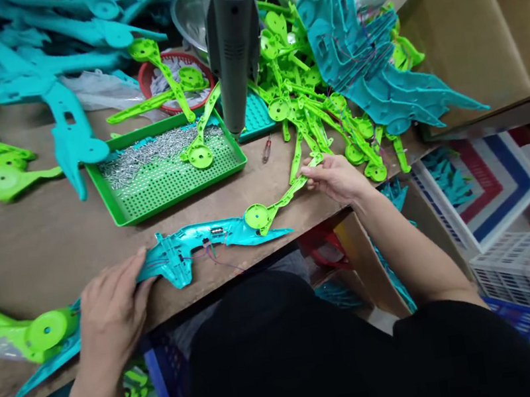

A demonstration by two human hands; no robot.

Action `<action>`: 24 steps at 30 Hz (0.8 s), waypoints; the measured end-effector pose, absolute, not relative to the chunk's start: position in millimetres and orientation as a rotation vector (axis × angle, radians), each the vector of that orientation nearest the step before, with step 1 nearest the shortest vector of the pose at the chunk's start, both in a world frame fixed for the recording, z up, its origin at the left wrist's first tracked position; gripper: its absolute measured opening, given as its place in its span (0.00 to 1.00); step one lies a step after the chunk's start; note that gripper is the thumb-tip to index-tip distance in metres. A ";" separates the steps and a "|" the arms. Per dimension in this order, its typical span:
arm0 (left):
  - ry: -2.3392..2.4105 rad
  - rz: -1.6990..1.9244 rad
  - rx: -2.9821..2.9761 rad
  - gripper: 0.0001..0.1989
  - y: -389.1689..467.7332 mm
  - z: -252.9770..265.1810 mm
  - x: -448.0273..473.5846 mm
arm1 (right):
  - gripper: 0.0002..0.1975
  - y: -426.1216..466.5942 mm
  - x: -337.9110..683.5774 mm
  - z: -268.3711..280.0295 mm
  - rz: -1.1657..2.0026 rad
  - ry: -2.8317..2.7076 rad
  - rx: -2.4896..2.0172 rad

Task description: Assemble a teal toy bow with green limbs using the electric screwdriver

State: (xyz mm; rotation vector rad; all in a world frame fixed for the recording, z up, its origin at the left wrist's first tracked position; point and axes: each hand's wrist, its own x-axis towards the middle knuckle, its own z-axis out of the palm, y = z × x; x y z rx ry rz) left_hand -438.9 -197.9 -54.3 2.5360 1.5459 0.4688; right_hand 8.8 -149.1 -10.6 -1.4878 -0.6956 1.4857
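A turquoise plastic shell (210, 234), shaped like half of a toy bow, lies along the table's near edge with its hollow side up. Thin wires and a small metal part show inside it. My left hand (111, 310) is closed around its left portion, fingers over the top. At its right end sits the round hub of a lime-green plastic arm (285, 200). My right hand (335, 178) pinches the far end of that arm between thumb and fingers. Left of my left hand, another lime-green arm (47, 330) rests over the shell's other end.
A green perforated tray (177, 185) holds many screws. Above the table hangs a grey electric screwdriver (236, 49). Lime-green arms (300, 105) and turquoise shells (346, 45) are piled at right, near a small screwdriver (266, 149) and a cardboard box (465, 32). More shells (65, 116) lie back left.
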 end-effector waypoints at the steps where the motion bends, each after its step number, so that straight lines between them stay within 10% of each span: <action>1: 1.549 0.469 2.527 0.23 -198.4 -54.0 -441.1 | 0.28 -145.7 4.5 -12.1 1.485 -0.710 -1.498; 17: 1.478 0.589 2.572 0.28 -198.3 -53.8 -451.8 | 0.28 -104.3 -5.9 -31.6 1.229 -1.244 -1.700; 24: 1.447 0.658 2.601 0.31 -196.5 -52.4 -452.5 | 0.11 -129.2 -26.9 -21.9 0.474 -1.982 -1.751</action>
